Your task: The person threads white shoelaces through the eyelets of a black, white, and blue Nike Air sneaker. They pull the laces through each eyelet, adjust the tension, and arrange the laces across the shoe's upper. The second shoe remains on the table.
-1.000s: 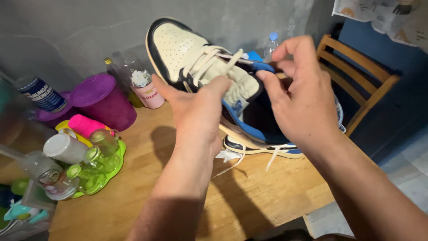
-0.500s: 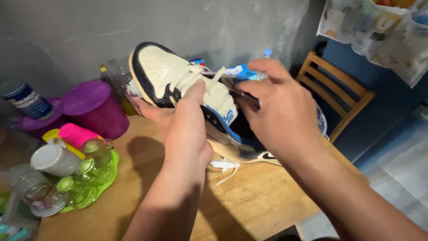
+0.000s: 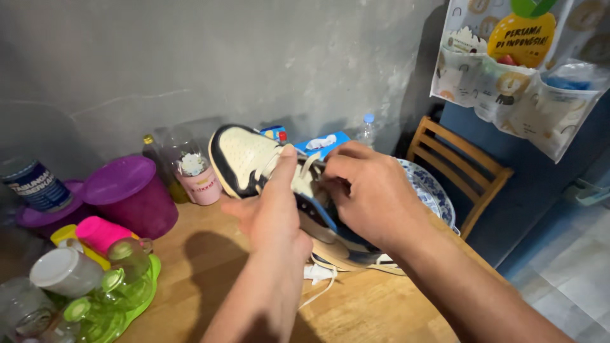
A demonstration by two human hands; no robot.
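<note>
The shoe (image 3: 244,159), a cream high-top with dark trim and a blue collar, is held tilted above the wooden worktop (image 3: 375,311), toe toward the grey wall (image 3: 222,57). The left hand (image 3: 273,213) cups it from beneath and from the near side, with the thumb stretched up along the tongue to the cream laces (image 3: 304,166); it is closed on the shoe. The right hand (image 3: 368,190) lies curled over the collar and upper eyelets, fingertips pinched at the laces beside the left thumb; what exactly sits between those fingertips is hidden. A loose lace end (image 3: 321,286) hangs from the shoe down to the worktop.

Left of the shoe stand a pink jar (image 3: 202,181) and a small bottle (image 3: 151,152) against the wall, then a purple tub (image 3: 130,200) with its lid. Further left of the shoe, at the worktop's edge, a green tray (image 3: 136,295) holds cups and glasses lying on their sides. Behind the shoe lies a blue box (image 3: 324,143), with a clear bottle (image 3: 366,130) just beyond it. Right of the shoe, partly hidden by the right hand, is a blue-patterned plate (image 3: 432,190), and beyond that a wooden chair (image 3: 467,168).
</note>
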